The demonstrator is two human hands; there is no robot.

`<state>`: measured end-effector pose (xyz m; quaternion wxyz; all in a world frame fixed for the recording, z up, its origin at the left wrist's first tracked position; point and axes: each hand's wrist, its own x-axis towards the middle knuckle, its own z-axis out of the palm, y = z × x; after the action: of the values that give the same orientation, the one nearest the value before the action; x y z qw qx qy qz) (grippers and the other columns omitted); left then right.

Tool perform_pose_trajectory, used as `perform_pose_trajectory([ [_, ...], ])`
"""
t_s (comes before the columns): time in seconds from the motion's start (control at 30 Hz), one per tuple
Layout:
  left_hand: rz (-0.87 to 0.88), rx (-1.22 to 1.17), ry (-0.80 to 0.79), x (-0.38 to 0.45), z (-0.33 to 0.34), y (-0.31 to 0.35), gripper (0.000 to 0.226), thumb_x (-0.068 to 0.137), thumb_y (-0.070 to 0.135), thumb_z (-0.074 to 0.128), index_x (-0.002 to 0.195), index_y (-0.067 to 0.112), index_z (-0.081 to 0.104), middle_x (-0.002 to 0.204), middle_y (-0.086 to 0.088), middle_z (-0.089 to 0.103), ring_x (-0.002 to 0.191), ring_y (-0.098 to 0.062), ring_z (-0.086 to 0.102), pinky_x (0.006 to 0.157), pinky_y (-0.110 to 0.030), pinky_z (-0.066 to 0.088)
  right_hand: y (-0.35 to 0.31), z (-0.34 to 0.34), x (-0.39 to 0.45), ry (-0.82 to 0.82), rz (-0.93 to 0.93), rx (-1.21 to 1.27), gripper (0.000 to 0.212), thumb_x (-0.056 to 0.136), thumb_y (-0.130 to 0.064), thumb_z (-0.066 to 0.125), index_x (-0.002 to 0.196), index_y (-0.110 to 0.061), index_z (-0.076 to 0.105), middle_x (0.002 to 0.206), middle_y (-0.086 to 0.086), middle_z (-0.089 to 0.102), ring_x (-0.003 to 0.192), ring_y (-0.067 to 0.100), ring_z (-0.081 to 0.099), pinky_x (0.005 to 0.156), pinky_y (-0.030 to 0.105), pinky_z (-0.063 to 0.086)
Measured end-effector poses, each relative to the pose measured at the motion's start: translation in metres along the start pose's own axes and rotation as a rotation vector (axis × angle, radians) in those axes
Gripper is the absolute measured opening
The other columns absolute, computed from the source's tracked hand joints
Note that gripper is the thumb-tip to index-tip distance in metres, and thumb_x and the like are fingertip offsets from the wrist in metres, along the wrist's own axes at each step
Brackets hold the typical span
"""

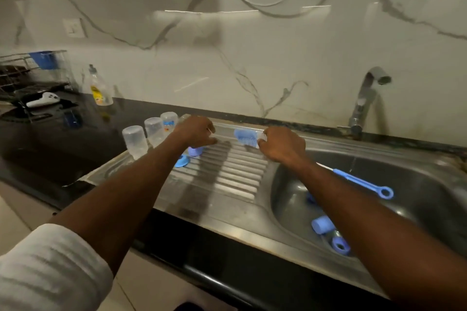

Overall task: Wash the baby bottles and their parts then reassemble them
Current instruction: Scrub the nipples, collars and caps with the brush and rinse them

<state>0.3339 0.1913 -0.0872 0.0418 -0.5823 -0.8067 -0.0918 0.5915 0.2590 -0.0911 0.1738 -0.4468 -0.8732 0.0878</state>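
Three clear baby bottles (135,142) (154,131) (169,121) stand upside down at the left end of the steel drainboard (227,179). My left hand (197,131) hovers with curled fingers just above a blue ring (195,151); blur hides whether it holds anything. Another blue piece (182,161) lies beside the ring. My right hand (283,144) pinches a blurred blue and clear bottle part (245,137) at the back of the drainboard. In the sink basin (417,199) lie a blue bottle brush (361,182), a blue cap (322,225) and a blue ring (340,245).
The faucet (366,98) rises behind the basin on the right. A dish soap bottle (99,88) stands on the black counter (63,139) at the back left, near a wire dish rack (32,76) and a white object (43,100).
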Motion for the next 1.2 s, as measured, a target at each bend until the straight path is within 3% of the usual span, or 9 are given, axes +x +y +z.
perform_pose_trajectory([
  [0.13,0.126,-0.180,0.075,0.009,0.009,0.068,0.022,0.086,0.040,0.074,0.104,0.028,0.075,0.099,0.011,0.073,0.096,-0.013,0.067,0.084,-0.032,0.053,0.049,-0.035,-0.020,0.000,0.080,-0.115,0.040,0.092,-0.044,0.051,0.121,-0.020,0.066,0.127,0.010,0.066,0.114,0.033,0.063,0.081,0.035,0.046],
  [0.3,0.366,-0.171,0.009,0.013,0.054,0.199,0.029,0.081,0.049,0.064,0.101,0.031,0.076,0.100,0.009,0.075,0.095,-0.015,0.069,0.084,-0.035,0.057,0.133,-0.068,-0.055,-0.028,0.250,-0.232,0.036,0.088,-0.036,0.057,0.119,-0.020,0.068,0.123,0.010,0.068,0.109,0.031,0.065,0.076,0.035,0.044],
  [0.37,0.476,-0.164,-0.096,0.011,0.085,0.242,0.030,0.078,0.048,0.062,0.101,0.033,0.075,0.101,0.009,0.075,0.092,-0.013,0.068,0.084,-0.033,0.055,0.164,-0.070,-0.066,-0.061,0.309,-0.253,0.039,0.089,-0.039,0.057,0.123,-0.021,0.067,0.128,0.009,0.066,0.113,0.031,0.063,0.082,0.036,0.046],
  [0.5,0.763,-0.078,-0.513,0.006,0.143,0.303,0.019,0.085,0.018,0.076,0.104,0.023,0.076,0.104,0.005,0.074,0.085,-0.006,0.061,0.079,-0.021,0.045,0.214,-0.052,-0.082,-0.137,0.373,-0.230,0.048,0.093,-0.048,0.059,0.130,-0.019,0.062,0.136,0.010,0.061,0.121,0.029,0.059,0.095,0.035,0.045],
  [0.6,0.869,0.040,-0.660,0.003,0.171,0.327,0.017,0.084,0.023,0.078,0.101,0.024,0.078,0.104,0.006,0.074,0.087,-0.007,0.062,0.076,-0.020,0.045,0.237,-0.032,-0.087,-0.168,0.381,-0.311,0.041,0.095,-0.038,0.057,0.131,-0.017,0.061,0.138,0.009,0.059,0.123,0.027,0.057,0.097,0.035,0.044],
  [0.77,0.871,0.416,-0.579,-0.011,0.194,0.354,0.030,0.083,0.057,0.071,0.099,0.031,0.075,0.099,0.010,0.070,0.089,-0.015,0.062,0.075,-0.030,0.047,0.250,-0.028,-0.080,-0.154,0.405,-0.307,0.039,0.097,-0.036,0.056,0.130,-0.016,0.061,0.134,0.008,0.060,0.119,0.027,0.059,0.094,0.036,0.046],
  [0.93,0.935,0.522,-0.537,-0.025,0.199,0.364,0.036,0.095,0.046,0.059,0.117,0.019,0.068,0.118,-0.008,0.068,0.105,-0.029,0.065,0.079,-0.033,0.044,0.254,-0.028,-0.075,-0.151,0.407,-0.301,0.040,0.096,-0.037,0.057,0.130,-0.018,0.059,0.132,0.008,0.061,0.117,0.027,0.059,0.090,0.037,0.046],
  [1.07,0.941,0.535,-0.585,-0.030,0.194,0.363,0.036,0.099,0.044,0.055,0.118,0.016,0.068,0.117,-0.009,0.068,0.105,-0.028,0.065,0.080,-0.034,0.045,0.257,-0.034,-0.079,-0.139,0.436,-0.289,0.037,0.096,-0.034,0.055,0.128,-0.017,0.061,0.131,0.008,0.062,0.116,0.028,0.061,0.080,0.035,0.041],
  [1.2,0.957,0.568,-0.613,-0.033,0.191,0.362,0.041,0.097,0.049,0.055,0.117,0.017,0.069,0.114,-0.007,0.068,0.100,-0.025,0.063,0.079,-0.035,0.047,0.260,-0.038,-0.086,-0.097,0.455,-0.258,0.036,0.096,-0.036,0.054,0.126,-0.020,0.062,0.130,0.007,0.063,0.115,0.028,0.061,0.085,0.038,0.046],
])
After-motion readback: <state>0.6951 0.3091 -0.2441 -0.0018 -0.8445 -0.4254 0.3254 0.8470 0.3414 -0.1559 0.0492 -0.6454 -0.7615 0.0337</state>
